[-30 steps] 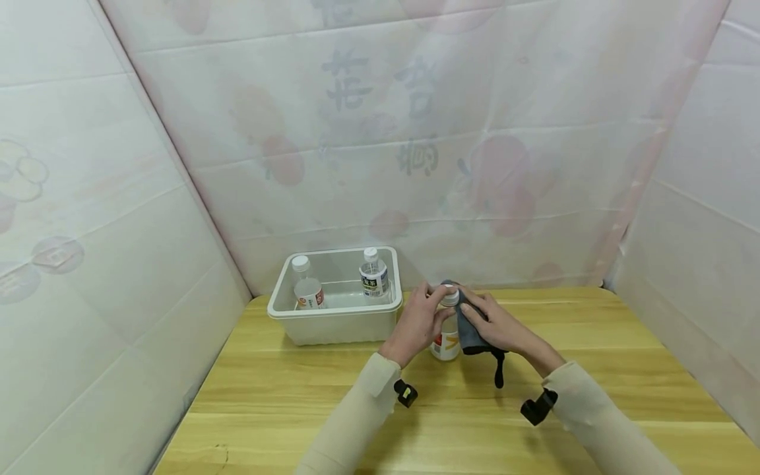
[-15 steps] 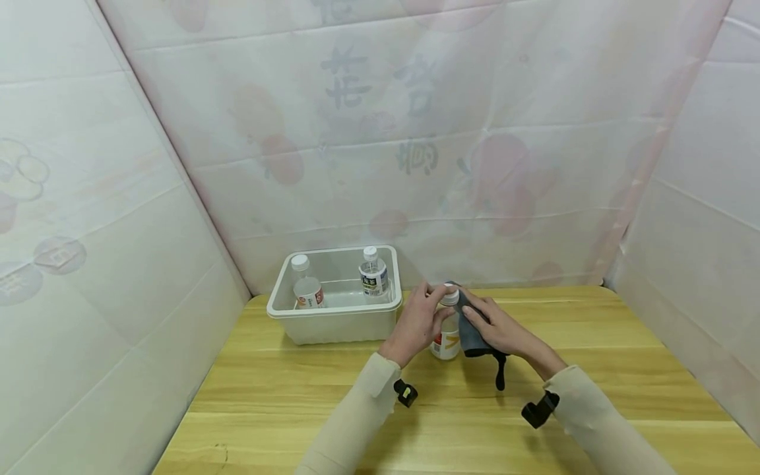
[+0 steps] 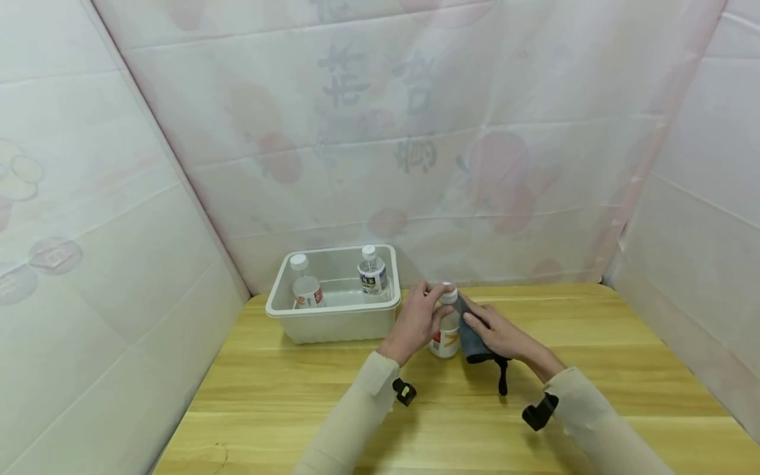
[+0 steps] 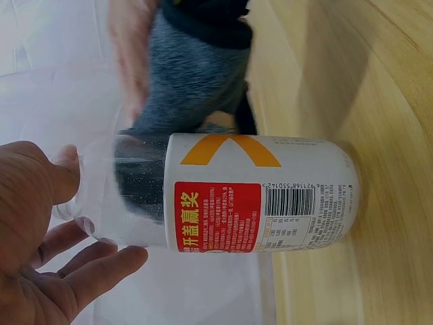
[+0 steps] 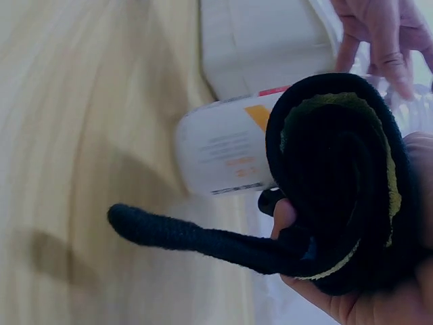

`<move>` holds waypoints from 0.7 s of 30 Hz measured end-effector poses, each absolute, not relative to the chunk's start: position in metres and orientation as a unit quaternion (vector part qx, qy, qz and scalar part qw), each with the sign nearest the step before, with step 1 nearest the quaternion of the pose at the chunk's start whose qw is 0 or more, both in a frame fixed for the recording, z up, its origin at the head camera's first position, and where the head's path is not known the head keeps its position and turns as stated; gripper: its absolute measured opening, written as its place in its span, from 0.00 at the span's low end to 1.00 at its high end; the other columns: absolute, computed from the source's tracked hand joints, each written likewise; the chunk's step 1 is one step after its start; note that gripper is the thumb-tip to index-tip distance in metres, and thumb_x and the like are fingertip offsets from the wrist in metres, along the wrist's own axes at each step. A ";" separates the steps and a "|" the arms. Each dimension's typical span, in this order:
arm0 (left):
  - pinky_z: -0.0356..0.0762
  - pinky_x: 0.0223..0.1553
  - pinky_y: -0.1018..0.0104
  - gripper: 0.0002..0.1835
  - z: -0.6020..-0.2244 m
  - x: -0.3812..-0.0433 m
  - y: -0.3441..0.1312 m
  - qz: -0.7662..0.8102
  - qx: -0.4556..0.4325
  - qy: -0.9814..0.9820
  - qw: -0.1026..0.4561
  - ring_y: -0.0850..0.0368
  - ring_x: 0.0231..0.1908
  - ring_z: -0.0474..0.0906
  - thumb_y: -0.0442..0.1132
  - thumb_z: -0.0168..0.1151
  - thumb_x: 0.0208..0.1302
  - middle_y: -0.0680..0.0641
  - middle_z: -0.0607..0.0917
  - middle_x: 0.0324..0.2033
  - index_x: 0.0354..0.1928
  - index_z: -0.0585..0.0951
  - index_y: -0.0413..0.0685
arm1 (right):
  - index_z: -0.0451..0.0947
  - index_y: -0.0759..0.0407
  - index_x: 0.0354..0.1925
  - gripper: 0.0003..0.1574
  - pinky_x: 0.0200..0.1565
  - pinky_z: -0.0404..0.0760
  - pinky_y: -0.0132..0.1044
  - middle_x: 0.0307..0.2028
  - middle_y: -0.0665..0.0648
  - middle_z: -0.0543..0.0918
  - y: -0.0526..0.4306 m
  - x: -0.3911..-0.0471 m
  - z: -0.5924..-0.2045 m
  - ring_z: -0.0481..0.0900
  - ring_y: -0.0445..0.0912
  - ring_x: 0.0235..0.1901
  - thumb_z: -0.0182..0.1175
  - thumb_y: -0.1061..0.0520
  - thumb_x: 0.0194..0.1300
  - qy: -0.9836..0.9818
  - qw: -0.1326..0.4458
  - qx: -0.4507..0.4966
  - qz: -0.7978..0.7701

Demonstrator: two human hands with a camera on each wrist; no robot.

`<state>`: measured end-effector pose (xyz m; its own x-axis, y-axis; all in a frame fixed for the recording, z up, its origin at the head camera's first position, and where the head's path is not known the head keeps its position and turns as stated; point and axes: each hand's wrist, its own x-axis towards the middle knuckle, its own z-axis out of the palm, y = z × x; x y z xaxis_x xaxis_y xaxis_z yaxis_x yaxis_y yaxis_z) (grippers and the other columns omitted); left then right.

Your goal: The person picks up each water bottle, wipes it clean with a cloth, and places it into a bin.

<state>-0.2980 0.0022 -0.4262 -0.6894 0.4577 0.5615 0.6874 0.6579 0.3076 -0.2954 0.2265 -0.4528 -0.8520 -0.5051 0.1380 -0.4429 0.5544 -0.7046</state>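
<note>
A clear plastic bottle (image 3: 445, 342) with a white cap and a white, red and orange label stands upright on the table. My left hand (image 3: 414, 323) holds it near the top, fingers and thumb around the cap and neck. On the bottle's right side, my right hand (image 3: 503, 333) grips a folded grey cloth (image 3: 473, 342) with black edging. A black strap (image 5: 183, 233) dangles from the cloth in the right wrist view. The cloth lies close against the bottle's side, and its far fingers are partly hidden behind it. In the left wrist view the label's barcode (image 4: 289, 202) faces the camera.
Left of the hands, a white plastic tub (image 3: 338, 326) stands near the back wall. Two capped bottles are inside, one at the left (image 3: 307, 290) and one at the right (image 3: 372, 274). Printed white sheets (image 3: 356, 165) enclose the wooden table (image 3: 285, 409).
My right hand and the cloth have shifted slightly down and to the right along the bottle, away from the cap. My left hand keeps its hold, and the bottle stays in place.
</note>
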 end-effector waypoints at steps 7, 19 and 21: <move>0.71 0.37 0.69 0.19 -0.426 -0.298 0.002 -0.254 -0.326 -0.881 0.228 0.57 0.38 0.72 0.45 0.59 0.74 0.47 0.78 0.43 0.64 0.76 0.57 | 0.44 0.59 0.81 0.36 0.59 0.68 0.70 0.70 0.79 0.61 0.229 -0.293 -0.463 0.64 0.71 0.66 0.38 0.49 0.84 0.891 0.050 -0.250 -0.376; 0.70 0.37 0.70 0.19 -0.428 -0.298 0.002 -0.259 -0.326 -0.880 0.229 0.58 0.36 0.70 0.44 0.60 0.74 0.47 0.77 0.41 0.64 0.76 0.56 | 0.41 0.64 0.80 0.38 0.62 0.64 0.73 0.70 0.83 0.56 0.226 -0.290 -0.467 0.59 0.76 0.68 0.35 0.47 0.85 0.896 0.073 -0.236 -0.369; 0.69 0.37 0.70 0.20 -0.428 -0.298 0.002 -0.261 -0.328 -0.879 0.228 0.58 0.36 0.69 0.44 0.60 0.74 0.47 0.76 0.41 0.65 0.76 0.56 | 0.41 0.63 0.81 0.38 0.62 0.65 0.73 0.70 0.82 0.57 0.227 -0.290 -0.467 0.59 0.76 0.68 0.35 0.47 0.85 0.897 0.072 -0.234 -0.367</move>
<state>-0.2984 0.0025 -0.4278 -0.6804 0.4574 0.5726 0.6958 0.6484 0.3090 -0.2905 0.2267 -0.4668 -0.8805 -0.4723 0.0417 -0.3659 0.6209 -0.6933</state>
